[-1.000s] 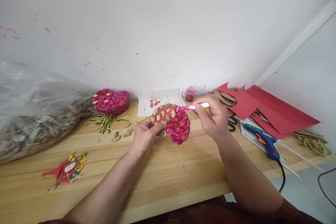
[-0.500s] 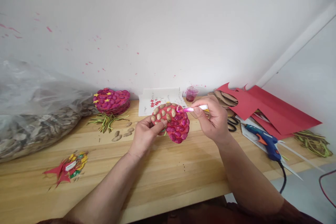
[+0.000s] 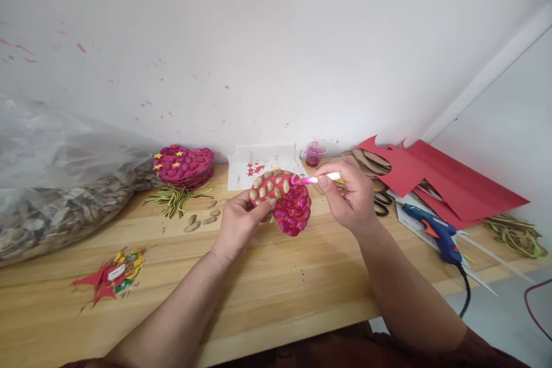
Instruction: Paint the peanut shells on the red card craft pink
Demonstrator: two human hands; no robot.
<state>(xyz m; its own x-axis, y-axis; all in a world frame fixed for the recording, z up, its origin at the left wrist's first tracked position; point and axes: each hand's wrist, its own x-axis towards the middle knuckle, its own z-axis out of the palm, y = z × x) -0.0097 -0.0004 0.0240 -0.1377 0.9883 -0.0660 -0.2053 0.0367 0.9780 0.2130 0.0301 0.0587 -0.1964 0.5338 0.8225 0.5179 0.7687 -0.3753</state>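
My left hand (image 3: 241, 221) pinches the left edge of a red disc (image 3: 267, 192) with peanut shells stuck over it. Shells on the disc's left and upper left are plain tan; those on its right and lower side are shiny magenta. Between the thumb and fingers of my right hand (image 3: 347, 192) is a white paintbrush (image 3: 321, 179) with a magenta-stained end. Its tip touches a shell near the disc's upper right edge. Behind the disc lies a white sheet (image 3: 239, 175) with small red stars and writing. A clear cup (image 3: 315, 153) of magenta liquid stands beyond my right hand.
Left are a bag of peanut shells (image 3: 86, 207), stacked magenta discs (image 3: 184, 165), green-brown strips (image 3: 175, 200), loose shells (image 3: 192, 226) and scraps (image 3: 106, 283). Right are red card (image 3: 457, 184), black-handled scissors (image 3: 383, 204) and a blue glue gun (image 3: 448, 247) with its cord.
The disc has tilted or shifted very slightly in my left hand. The brush tip stays at nearly the same spot near the upper right edge.
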